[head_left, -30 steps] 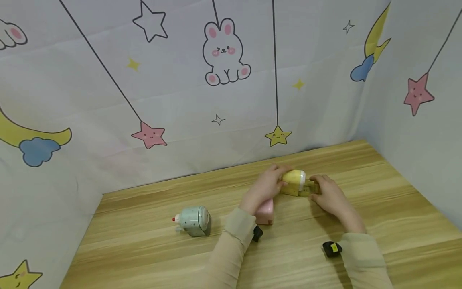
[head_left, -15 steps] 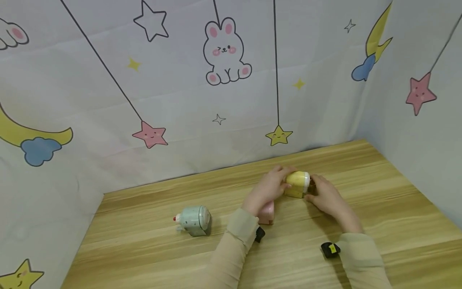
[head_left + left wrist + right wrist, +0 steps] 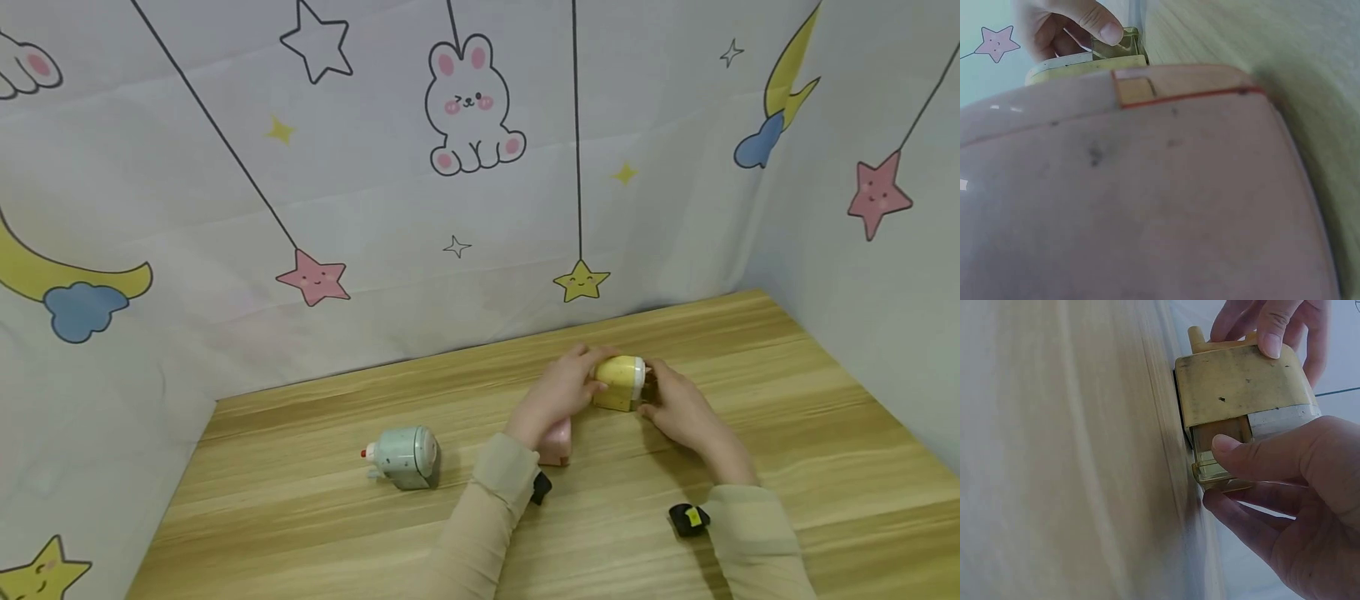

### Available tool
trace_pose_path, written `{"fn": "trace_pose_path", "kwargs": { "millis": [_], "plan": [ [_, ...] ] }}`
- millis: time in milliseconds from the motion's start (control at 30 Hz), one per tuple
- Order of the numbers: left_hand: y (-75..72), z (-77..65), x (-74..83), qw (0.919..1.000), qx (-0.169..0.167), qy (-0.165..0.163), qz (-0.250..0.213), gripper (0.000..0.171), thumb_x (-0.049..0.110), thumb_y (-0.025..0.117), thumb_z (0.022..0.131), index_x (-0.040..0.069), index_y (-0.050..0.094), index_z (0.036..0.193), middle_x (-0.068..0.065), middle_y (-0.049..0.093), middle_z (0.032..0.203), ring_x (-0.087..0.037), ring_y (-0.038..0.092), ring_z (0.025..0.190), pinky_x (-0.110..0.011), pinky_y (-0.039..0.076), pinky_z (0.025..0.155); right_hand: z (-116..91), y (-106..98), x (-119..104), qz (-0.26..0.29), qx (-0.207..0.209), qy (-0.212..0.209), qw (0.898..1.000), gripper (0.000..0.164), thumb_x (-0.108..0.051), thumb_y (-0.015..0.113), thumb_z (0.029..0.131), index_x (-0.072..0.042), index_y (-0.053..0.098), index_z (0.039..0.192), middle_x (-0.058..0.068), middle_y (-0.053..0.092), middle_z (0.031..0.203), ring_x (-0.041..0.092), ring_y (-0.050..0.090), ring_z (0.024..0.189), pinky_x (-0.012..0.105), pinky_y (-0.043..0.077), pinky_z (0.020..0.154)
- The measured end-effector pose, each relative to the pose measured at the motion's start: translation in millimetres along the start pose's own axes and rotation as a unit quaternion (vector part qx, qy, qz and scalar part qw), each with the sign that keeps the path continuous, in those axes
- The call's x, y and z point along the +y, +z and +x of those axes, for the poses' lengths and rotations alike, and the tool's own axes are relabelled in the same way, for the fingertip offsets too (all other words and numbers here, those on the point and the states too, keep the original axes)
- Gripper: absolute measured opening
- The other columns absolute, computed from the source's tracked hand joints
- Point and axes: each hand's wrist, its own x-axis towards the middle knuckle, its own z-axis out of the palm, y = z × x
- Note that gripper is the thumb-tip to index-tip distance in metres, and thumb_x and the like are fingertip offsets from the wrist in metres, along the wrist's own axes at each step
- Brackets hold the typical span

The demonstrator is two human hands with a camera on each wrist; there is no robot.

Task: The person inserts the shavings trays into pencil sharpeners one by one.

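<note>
A yellow pencil sharpener [image 3: 617,383] with a white end rim stands on the table near the back wall. My left hand [image 3: 557,390] grips its body from the left, the thumb lying on the near side. At the other end, my right hand [image 3: 682,408] pinches the see-through shavings drawer [image 3: 1209,469] between thumb and fingers. In the right wrist view the drawer sits partly inside the body, its outer end sticking out. A pink sharpener-like case [image 3: 555,443] stands under my left wrist, partly hidden by it, and fills most of the left wrist view.
A mint-green sharpener [image 3: 408,458] with a red-tipped white end stands on the wooden table [image 3: 300,517] to the left. A cloth wall [image 3: 375,208] printed with stars and a rabbit rises behind the table. A black wrist camera [image 3: 688,518] sits at my right cuff.
The drawer, sticking well out a second ago, has slid further into the yellow sharpener. My left hand and the sharpener have shifted slightly right, toward the right hand.
</note>
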Motion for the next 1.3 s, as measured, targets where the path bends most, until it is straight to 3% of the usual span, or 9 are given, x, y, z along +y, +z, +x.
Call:
{"fn": "trace_pose_path", "kwargs": {
  "millis": [900, 1300],
  "plan": [
    [-1.2, 0.8, 3.0, 1.0000, 0.003, 0.003, 0.006, 0.054, 0.020, 0.060, 0.085, 0.026, 0.041, 0.134, -0.006, 0.053, 0.112, -0.012, 0.052, 0.085, -0.032, 0.051, 0.077, 2.9, 5.5, -3.3, 0.001, 0.012, -0.002, 1.000, 0.064, 0.001, 0.067, 0.074, 0.011, 0.031, 0.126, 0.034, 0.052, 0.112, 0.043, 0.050, 0.100, 0.059, 0.044, 0.084],
    [-2.3, 0.2, 3.0, 1.0000, -0.001, 0.004, 0.006, 0.052, 0.019, 0.060, 0.085, 0.025, 0.042, 0.134, -0.008, 0.053, 0.113, -0.015, 0.053, 0.090, -0.035, 0.051, 0.080, 4.8, 8.7, -5.9, 0.004, 0.015, -0.004, 1.000, 0.073, 0.000, 0.068, 0.074, 0.008, 0.025, 0.132, 0.035, 0.055, 0.108, 0.040, 0.054, 0.093, 0.056, 0.048, 0.078]
  ]
}}
